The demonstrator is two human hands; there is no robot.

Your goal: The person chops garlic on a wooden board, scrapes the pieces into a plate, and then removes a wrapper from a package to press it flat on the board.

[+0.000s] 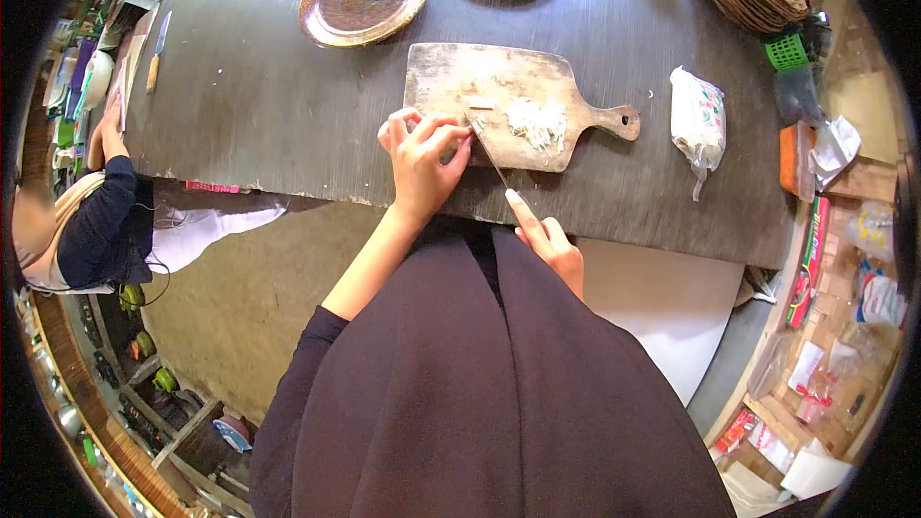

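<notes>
- Head view, middle of the frame: I have the cutting board (446, 72) lying flat on the dark table (288, 125); its handle points right and its lower edge sits near the table's front edge.
- The pale stick (482, 103) lies on the board just above the knife tip; its long axis runs roughly left to right, across the slanting blade; the left hand (422, 168) is the nearer of the two, below and left of it.
- That left hand reaches over the board's lower left edge, fingers bent, thumb close to the fingertips; I cannot tell whether a piece is pinched there.
- The right hand (554, 247), lower right of the board, is wrapped around the handle of the knife (496, 163); the blade slants up and left over the board's lower edge, its tip beside the left fingertips.
- The cut white pieces (537, 125) lie heaped on the board, right of the blade.
- Farther out, the brown plate (341, 24) stands upper left of the board; the white bag (698, 120) lies right, beyond the board's handle, well apart from both hands.
</notes>
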